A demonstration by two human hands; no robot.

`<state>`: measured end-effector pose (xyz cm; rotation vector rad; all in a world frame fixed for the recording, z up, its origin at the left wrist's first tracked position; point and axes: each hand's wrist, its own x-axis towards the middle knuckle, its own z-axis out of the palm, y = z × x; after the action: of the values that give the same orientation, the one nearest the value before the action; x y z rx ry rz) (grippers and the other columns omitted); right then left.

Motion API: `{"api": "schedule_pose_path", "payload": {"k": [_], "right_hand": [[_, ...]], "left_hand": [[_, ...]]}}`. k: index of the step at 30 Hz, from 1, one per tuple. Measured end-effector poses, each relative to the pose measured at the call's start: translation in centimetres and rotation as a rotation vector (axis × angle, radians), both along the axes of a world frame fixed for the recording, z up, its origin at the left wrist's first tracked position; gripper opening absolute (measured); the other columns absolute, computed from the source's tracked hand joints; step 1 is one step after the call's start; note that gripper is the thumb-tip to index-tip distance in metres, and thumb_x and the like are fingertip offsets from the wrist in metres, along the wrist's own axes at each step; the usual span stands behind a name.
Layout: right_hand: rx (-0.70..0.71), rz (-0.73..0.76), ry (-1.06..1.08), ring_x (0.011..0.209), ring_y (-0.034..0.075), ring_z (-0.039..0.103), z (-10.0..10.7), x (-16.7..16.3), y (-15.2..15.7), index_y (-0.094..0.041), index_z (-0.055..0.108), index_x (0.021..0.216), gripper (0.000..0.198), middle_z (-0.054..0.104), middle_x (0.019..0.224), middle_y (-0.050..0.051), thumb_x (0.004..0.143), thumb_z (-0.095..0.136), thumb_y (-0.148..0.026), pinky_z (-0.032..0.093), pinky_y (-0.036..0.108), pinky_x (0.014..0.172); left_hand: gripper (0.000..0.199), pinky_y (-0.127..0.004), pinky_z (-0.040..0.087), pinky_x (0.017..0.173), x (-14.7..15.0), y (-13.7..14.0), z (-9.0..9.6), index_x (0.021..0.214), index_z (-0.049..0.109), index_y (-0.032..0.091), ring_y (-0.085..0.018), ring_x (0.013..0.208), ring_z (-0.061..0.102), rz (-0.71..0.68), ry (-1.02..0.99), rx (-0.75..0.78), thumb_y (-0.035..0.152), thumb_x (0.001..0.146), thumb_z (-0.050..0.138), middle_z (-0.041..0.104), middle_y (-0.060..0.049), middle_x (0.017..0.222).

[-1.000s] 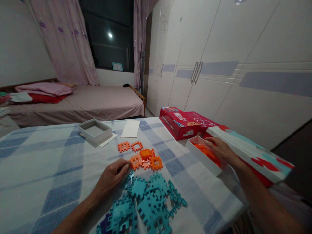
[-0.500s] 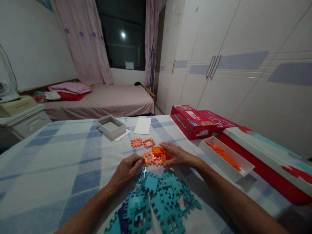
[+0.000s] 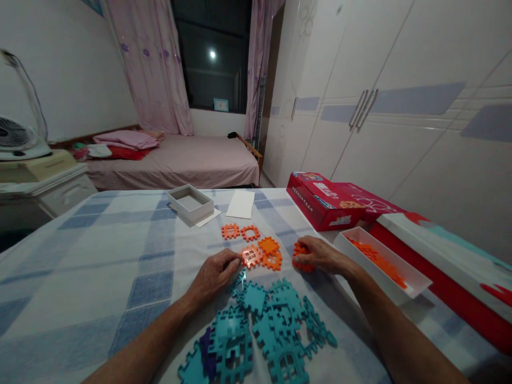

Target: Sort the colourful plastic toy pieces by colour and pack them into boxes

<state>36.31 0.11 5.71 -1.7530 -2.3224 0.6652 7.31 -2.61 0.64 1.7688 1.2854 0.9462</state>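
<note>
Orange interlocking plastic tiles lie in a small group mid-table. My left hand [image 3: 216, 272] has its thumb and forefinger pinched at the edge of a light orange window tile [image 3: 252, 257]. Beside that tile are a solid orange tile [image 3: 269, 245] and another orange tile [image 3: 272, 261]. My right hand [image 3: 322, 255] is closed around several orange tiles [image 3: 303, 258], right of the group and apart from it. Two more orange tiles, a window one [image 3: 230, 231] and an open-frame one [image 3: 250, 233], rest farther back. A heap of teal tiles [image 3: 276, 325] spreads between my forearms.
On the right, a white box [image 3: 416, 290] holds orange pieces, next to a red box [image 3: 324, 205] and a long red-and-white box lid [image 3: 440, 256]. A grey-white tray [image 3: 200, 210] and a white card [image 3: 240, 205] lie at the back. A purple piece [image 3: 208, 352] shows under the teal ones.
My right hand has moved right, taking some orange tiles away from the group. My left hand stays at the light orange tile. The view has turned slightly left.
</note>
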Motion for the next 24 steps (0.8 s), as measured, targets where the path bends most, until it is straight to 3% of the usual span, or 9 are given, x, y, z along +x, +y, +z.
{"api": "schedule_pose_path", "payload": {"k": [3,5,9,15,18,22,24], "right_hand": [[-0.009,0.021,0.228,0.079,0.017,0.056,0.6,0.0,0.2,-0.016,0.058,0.089,0.033,0.058,0.088,0.003,0.078,0.055,-0.048,0.044,0.028,0.068],[-0.016,0.062,0.328,0.095,0.021,0.056,0.8,-1.1,0.4,-0.018,0.058,0.096,0.037,0.057,0.106,0.006,0.076,0.059,-0.049,0.045,0.033,0.081],[-0.016,0.172,0.231,0.122,0.028,0.042,-0.2,-4.2,1.6,-0.017,0.060,0.088,0.035,0.047,0.130,0.012,0.068,0.069,-0.044,0.033,0.041,0.102],[0.000,0.245,0.106,0.102,0.023,0.050,-1.8,-5.6,2.6,-0.018,0.060,0.093,0.036,0.051,0.107,0.007,0.069,0.071,-0.043,0.039,0.037,0.092],[0.034,0.197,0.138,0.097,0.020,0.050,-2.0,-5.4,2.0,-0.020,0.057,0.102,0.044,0.047,0.107,0.006,0.067,0.072,-0.041,0.040,0.034,0.087],[0.043,0.072,0.165,0.100,0.022,0.048,-1.9,-5.1,1.4,-0.020,0.043,0.127,0.073,0.045,0.114,0.008,0.063,0.073,-0.041,0.039,0.033,0.085],[0.021,0.034,0.154,0.098,0.022,0.049,-1.7,-5.1,1.1,-0.017,0.045,0.124,0.071,0.049,0.109,0.008,0.064,0.072,-0.043,0.039,0.032,0.082]], "left_hand": [[0.029,-0.023,0.042,0.053,0.0,-0.1,0.1,0.080,0.069,0.018,-0.014,0.059,0.057,-0.001,-0.005,0.008,0.038,0.081,0.048,0.065,-0.002,0.069],[0.030,-0.024,0.042,0.053,0.1,-0.1,0.2,0.080,0.068,0.018,-0.014,0.059,0.057,0.013,0.001,0.005,0.038,0.082,0.046,0.065,-0.002,0.068],[0.030,-0.025,0.044,0.058,0.1,-0.1,0.4,0.080,0.069,0.017,-0.016,0.063,0.059,0.000,0.032,0.026,0.037,0.082,0.047,0.066,-0.003,0.070],[0.029,-0.024,0.044,0.060,-0.2,0.2,-0.2,0.081,0.069,0.018,-0.016,0.068,0.060,-0.011,0.050,0.044,0.036,0.083,0.045,0.068,-0.003,0.074],[0.031,-0.026,0.044,0.065,-0.3,0.3,-0.4,0.083,0.068,0.018,-0.017,0.073,0.061,-0.036,0.069,0.064,0.036,0.085,0.044,0.067,-0.004,0.078],[0.031,-0.026,0.044,0.067,-0.3,0.3,-0.3,0.081,0.068,0.018,-0.017,0.074,0.061,-0.034,0.071,0.078,0.037,0.085,0.044,0.067,-0.003,0.078],[0.031,-0.026,0.044,0.066,-0.3,0.3,-0.3,0.082,0.068,0.018,-0.017,0.073,0.061,-0.028,0.068,0.057,0.037,0.084,0.044,0.067,-0.003,0.077]]}}
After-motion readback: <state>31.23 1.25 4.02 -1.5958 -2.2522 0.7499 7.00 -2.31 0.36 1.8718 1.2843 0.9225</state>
